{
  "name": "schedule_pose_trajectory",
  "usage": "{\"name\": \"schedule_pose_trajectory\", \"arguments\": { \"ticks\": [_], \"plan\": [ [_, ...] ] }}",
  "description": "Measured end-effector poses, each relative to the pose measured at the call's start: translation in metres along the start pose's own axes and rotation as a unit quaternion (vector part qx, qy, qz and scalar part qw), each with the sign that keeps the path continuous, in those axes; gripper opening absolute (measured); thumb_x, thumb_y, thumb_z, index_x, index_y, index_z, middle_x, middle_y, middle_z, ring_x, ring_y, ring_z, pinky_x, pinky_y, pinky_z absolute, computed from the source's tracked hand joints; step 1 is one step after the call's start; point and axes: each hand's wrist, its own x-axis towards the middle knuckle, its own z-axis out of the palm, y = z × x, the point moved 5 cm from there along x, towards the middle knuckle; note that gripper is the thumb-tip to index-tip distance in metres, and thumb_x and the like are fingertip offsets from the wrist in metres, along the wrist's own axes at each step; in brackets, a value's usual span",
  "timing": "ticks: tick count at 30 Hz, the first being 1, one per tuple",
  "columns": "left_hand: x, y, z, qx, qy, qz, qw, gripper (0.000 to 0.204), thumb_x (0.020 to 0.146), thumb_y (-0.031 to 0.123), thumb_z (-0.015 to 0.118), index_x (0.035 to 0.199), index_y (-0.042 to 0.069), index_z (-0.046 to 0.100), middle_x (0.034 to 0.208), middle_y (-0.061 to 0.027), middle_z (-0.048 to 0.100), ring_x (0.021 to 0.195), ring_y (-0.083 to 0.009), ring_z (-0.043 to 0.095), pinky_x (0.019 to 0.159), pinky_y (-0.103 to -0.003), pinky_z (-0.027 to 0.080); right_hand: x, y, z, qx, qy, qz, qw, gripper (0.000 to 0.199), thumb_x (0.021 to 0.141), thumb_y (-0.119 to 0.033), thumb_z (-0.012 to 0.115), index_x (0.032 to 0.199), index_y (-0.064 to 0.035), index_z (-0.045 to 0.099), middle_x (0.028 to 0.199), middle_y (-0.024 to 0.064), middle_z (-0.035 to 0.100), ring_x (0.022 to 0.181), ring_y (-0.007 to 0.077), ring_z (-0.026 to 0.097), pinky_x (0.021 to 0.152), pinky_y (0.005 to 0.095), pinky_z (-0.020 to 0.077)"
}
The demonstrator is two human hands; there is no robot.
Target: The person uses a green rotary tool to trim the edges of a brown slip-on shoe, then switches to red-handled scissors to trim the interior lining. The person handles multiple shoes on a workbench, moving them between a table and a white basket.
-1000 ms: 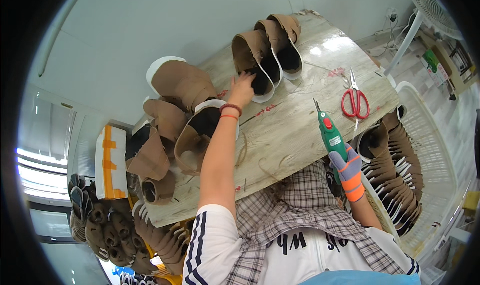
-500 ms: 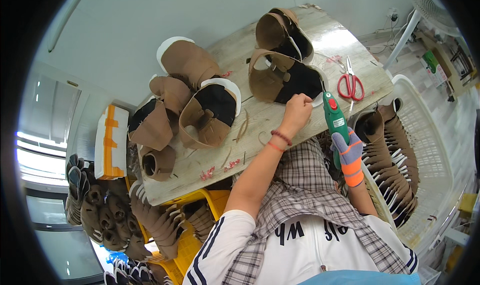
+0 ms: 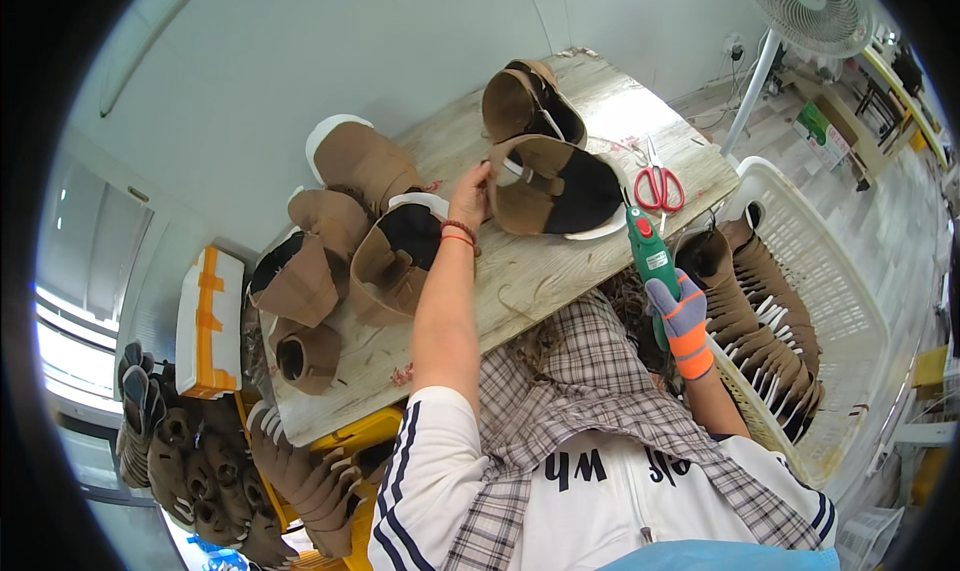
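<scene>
My bare left hand (image 3: 469,197), with a beaded bracelet on its wrist, grips the left rim of a brown shoe upper (image 3: 520,206). That upper has a black lining and a white edge, and its opening faces me. In a grey and orange glove, my right hand (image 3: 678,309) is wrapped round a green handheld power tool (image 3: 652,256) with a red button. The tool's thin dark tip is close to the upper's right edge; whether they touch I cannot tell. Red-handled scissors (image 3: 658,187) lie just beyond the tool on the table (image 3: 450,341).
Several more brown uppers (image 3: 365,161) stand on the table's left side, another (image 3: 530,101) behind. A white basket (image 3: 840,271) of stacked uppers is at right. Stacked uppers (image 3: 300,471) and a taped white box (image 3: 210,321) sit at left. A fan (image 3: 805,11) stands far right.
My left hand has moved left, from the upper's right edge to its left rim. The upper has turned slightly. My right hand still holds the tool; the whole view has shifted.
</scene>
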Motion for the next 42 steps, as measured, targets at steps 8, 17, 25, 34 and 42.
{"name": "schedule_pose_trajectory", "arguments": {
  "ticks": [8,17,25,34,42],
  "plan": [
    [-0.099,-0.029,0.019,-0.203,0.01,-0.081,0.976,0.035,0.087,0.015,0.064,0.118,0.001,0.057,0.113,-0.0114,0.063,0.106,-0.0259,0.06,0.097,-0.041,0.045,0.01,-0.016,-0.004,-0.005,0.018,-0.039,0.999,0.03,0.084,-0.02,0.071,0.1,0.0015,0.061,0.069,-0.003,0.056,0.058,0.0039,0.049,0.052,0.02,0.0392],
    [-0.232,0.099,0.001,-0.293,-0.034,0.007,0.955,0.03,0.091,0.012,0.053,0.114,-0.006,0.056,0.114,-0.0196,0.063,0.106,-0.033,0.061,0.094,-0.046,0.048,-0.018,-0.062,0.049,-0.289,-0.032,-0.275,0.917,0.049,0.067,-0.037,0.082,0.097,-0.001,0.067,0.07,0.0117,0.066,0.061,0.0208,0.065,0.059,0.0302,0.0509],
    [-0.294,0.144,-0.022,-0.312,0.009,0.042,0.949,0.028,0.092,0.01,0.049,0.114,-0.007,0.054,0.116,-0.022,0.06,0.108,-0.0345,0.059,0.095,-0.048,0.047,-0.052,-0.085,0.093,-0.353,-0.114,-0.402,0.837,0.051,0.056,-0.039,0.085,0.092,-0.0064,0.068,0.071,0.0117,0.065,0.06,0.0276,0.062,0.057,0.0354,0.0499],
    [-0.293,0.134,-0.013,-0.308,-0.041,0.004,0.95,0.031,0.092,0.01,0.049,0.116,-0.008,0.051,0.118,-0.0223,0.059,0.109,-0.0346,0.059,0.096,-0.048,0.047,-0.065,-0.095,0.101,-0.335,-0.131,-0.422,0.832,0.05,0.056,-0.044,0.084,0.087,-0.0071,0.068,0.069,0.0115,0.064,0.061,0.0295,0.061,0.057,0.0358,0.0494],
    [-0.286,0.117,0.028,-0.312,-0.002,0.044,0.949,0.034,0.093,0.009,0.047,0.123,-0.007,0.048,0.124,-0.0223,0.056,0.115,-0.034,0.055,0.1,-0.047,0.044,-0.067,-0.102,0.098,-0.296,-0.093,-0.437,0.844,0.052,0.058,-0.047,0.083,0.087,-0.0071,0.069,0.066,0.0115,0.064,0.059,0.0293,0.062,0.056,0.0359,0.0502]
  ]
}}
